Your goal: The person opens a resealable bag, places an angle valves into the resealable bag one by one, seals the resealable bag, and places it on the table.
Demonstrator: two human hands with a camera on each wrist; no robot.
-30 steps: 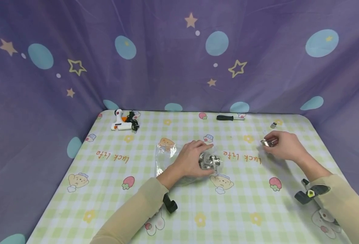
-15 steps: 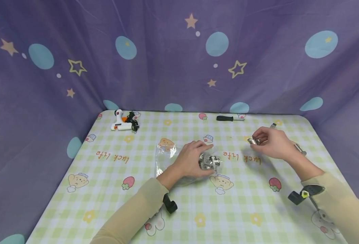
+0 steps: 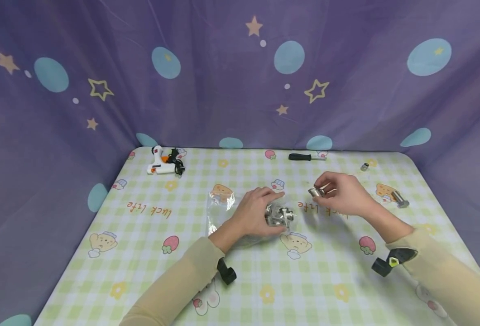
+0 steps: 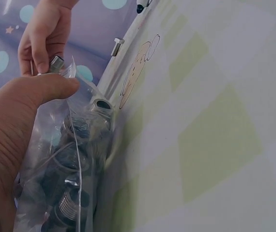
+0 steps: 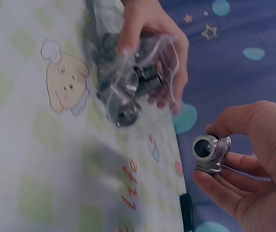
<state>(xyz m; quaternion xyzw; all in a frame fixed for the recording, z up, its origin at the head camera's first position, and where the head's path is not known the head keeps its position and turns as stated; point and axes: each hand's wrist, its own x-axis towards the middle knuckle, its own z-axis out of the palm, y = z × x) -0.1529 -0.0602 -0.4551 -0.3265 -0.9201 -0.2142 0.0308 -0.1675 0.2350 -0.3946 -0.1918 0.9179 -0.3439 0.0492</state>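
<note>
Two hands: left hand clutches bag of fittings mid-table; right hand pinches pipe fitting.

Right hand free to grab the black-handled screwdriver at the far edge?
Probably not yet: the right hand pinches a silver metal pipe fitting. The black-handled screwdriver lies just beyond with bare checked tablecloth between, so the path looks open.

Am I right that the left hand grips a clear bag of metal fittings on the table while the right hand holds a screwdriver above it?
Not quite. The right hand pinches a silver metal fitting, as the right wrist view shows. The screwdriver lies untouched at the table's far edge. The left hand does grip the clear bag of metal fittings.
</note>
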